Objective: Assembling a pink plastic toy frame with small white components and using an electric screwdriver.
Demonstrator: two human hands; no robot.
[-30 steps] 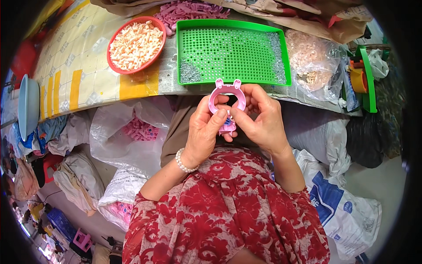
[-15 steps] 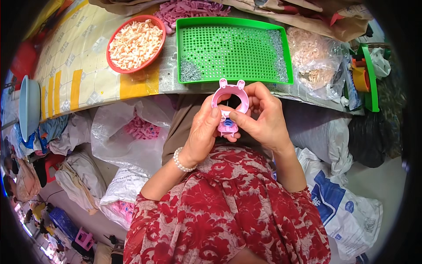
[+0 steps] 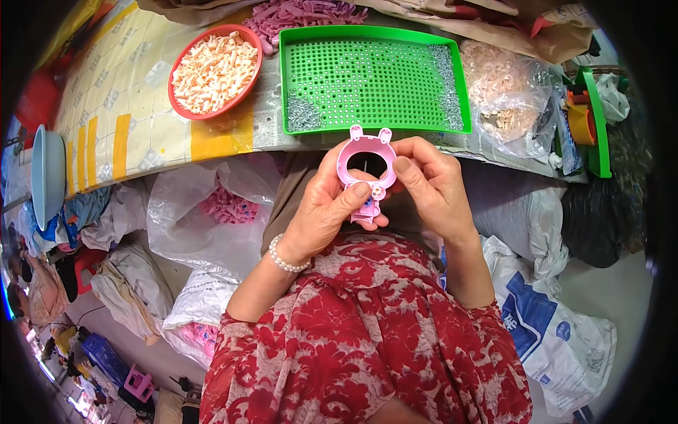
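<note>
A pink plastic toy casing (image 3: 351,153), a round open ring with two small ears on top and a narrow body below, is held up over my lap. My left hand (image 3: 321,205) grips it from the left, thumb pressed on the lower body and fingers curled beneath. Small white and blue pieces show in the body beside that thumb, partly covered. My right hand (image 3: 434,187) is at the ring's right edge, its bent fingers against the rim and partly behind it. The right thumb is raised beside the ring, off the body.
On the table beyond stand a green perforated tray (image 3: 464,92) with small metal screws heaped at two corners, and a red basket (image 3: 171,92) of cream plastic pieces. Pink parts (image 3: 296,18) lie behind. A clear bag (image 3: 508,106) sits right; an open bag (image 3: 176,233) of pink parts hangs below left.
My right thumb has lifted from the casing's lower body and moved up and right beside the ring. The casing has shifted slightly left, and my left thumb now covers more of its body.
</note>
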